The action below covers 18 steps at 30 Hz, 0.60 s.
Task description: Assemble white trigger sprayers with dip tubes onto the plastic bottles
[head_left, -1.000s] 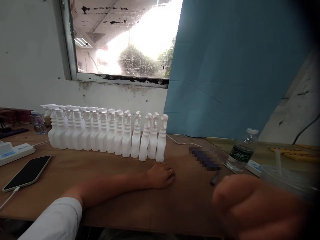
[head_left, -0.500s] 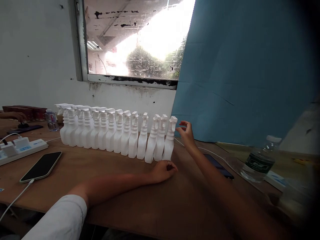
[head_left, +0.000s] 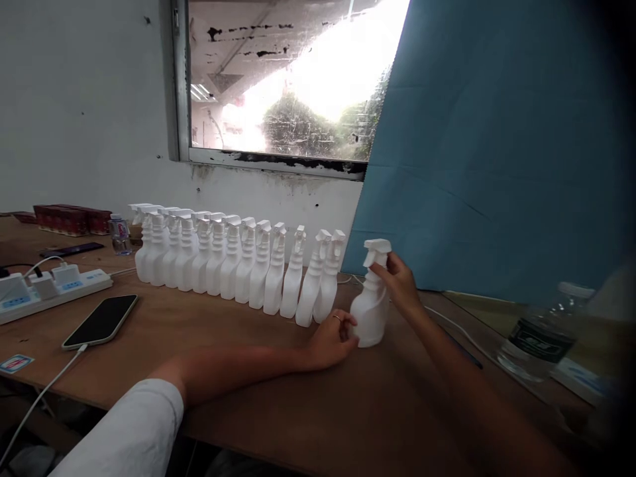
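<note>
A white spray bottle (head_left: 368, 311) with a trigger head stands upright on the wooden table, apart from the others. My right hand (head_left: 400, 281) is closed around its neck, just below the trigger head. Beside the bottle's lower left side, my left hand (head_left: 334, 339) rests on the table. A ring is on one of its curled fingers, and I see nothing inside them; the fingertips are close to the bottle, perhaps touching it. Behind and to the left runs a row of several similar white spray bottles (head_left: 246, 275), the nearest two (head_left: 318, 285) slightly apart from the rest.
A phone (head_left: 101, 322) on a charging cable and a power strip (head_left: 84, 283) lie at left. Farther back are a small water bottle (head_left: 120, 235) and red boxes (head_left: 69, 220). A large water bottle (head_left: 544, 334) stands at right, near a white cable and a blue curtain (head_left: 477, 146).
My right hand has taken hold of the end spray bottle by its neck. That bottle has come away from the row, toward the right and nearer me, and has turned. The view has shifted slightly.
</note>
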### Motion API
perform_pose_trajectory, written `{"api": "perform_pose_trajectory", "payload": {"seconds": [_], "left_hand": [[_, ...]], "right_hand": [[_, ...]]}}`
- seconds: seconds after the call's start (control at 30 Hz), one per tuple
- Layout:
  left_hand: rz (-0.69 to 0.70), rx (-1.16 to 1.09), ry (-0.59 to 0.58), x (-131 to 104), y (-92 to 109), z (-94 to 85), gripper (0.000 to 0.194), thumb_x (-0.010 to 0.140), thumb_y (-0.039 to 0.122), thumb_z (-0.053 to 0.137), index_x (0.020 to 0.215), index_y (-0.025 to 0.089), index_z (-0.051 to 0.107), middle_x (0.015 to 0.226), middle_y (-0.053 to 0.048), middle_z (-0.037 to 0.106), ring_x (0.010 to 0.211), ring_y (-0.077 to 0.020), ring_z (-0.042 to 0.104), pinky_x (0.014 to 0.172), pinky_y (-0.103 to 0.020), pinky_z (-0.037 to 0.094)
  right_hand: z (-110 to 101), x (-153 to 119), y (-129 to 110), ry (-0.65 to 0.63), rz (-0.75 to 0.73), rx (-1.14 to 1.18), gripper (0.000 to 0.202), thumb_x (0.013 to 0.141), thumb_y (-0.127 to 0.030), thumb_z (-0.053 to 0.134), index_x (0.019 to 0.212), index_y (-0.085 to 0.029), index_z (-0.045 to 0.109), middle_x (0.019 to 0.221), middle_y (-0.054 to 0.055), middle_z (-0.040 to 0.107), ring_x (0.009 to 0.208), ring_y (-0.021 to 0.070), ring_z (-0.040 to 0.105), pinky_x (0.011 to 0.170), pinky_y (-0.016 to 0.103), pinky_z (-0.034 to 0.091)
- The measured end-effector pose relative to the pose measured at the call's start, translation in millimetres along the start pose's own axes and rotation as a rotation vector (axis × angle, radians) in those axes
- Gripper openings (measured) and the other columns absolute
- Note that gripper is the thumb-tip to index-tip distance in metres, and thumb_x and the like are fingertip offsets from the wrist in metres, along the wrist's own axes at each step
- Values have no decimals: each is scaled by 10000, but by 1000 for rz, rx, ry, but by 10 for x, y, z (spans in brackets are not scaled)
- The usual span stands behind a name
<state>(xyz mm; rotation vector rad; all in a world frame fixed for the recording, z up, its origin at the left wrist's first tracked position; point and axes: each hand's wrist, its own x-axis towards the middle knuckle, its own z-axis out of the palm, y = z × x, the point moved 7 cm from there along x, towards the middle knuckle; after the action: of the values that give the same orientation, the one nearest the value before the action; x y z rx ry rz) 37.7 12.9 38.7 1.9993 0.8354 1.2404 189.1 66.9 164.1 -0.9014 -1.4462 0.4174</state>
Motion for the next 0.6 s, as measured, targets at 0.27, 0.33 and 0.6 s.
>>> {"api": "perform_pose_trajectory", "payload": {"seconds": [0.27, 0.33, 0.6], "left_hand": [[-87, -38, -74, -27, -10, 67, 679, 691, 392, 779, 1227, 169, 428, 1272, -141, 504, 1026, -236, 565, 879, -388, 486], [-89, -87, -109, -30, -1, 90, 751, 679, 392, 793, 1287, 176, 410, 1292, -148, 521, 1073, -260, 576, 901, -402, 485], [-51, 50, -208, -52, 57, 108, 553, 746, 339, 679, 1240, 157, 508, 1051, -79, 663, 862, -213, 624, 700, -298, 484]], "right_hand": [[-178, -279, 2, 224, 22, 241, 381, 619, -371, 763, 863, -227, 508, 762, -31, 598, 582, 115, 539, 532, 233, 440], [-45, -317, -36, 222, 37, 303, 450, 590, -366, 797, 877, -232, 478, 770, -31, 622, 550, 107, 548, 509, 227, 447], [70, -319, -99, 23, 131, 437, 299, 676, -412, 782, 755, -199, 588, 695, 0, 657, 590, 150, 633, 558, 278, 526]]}}
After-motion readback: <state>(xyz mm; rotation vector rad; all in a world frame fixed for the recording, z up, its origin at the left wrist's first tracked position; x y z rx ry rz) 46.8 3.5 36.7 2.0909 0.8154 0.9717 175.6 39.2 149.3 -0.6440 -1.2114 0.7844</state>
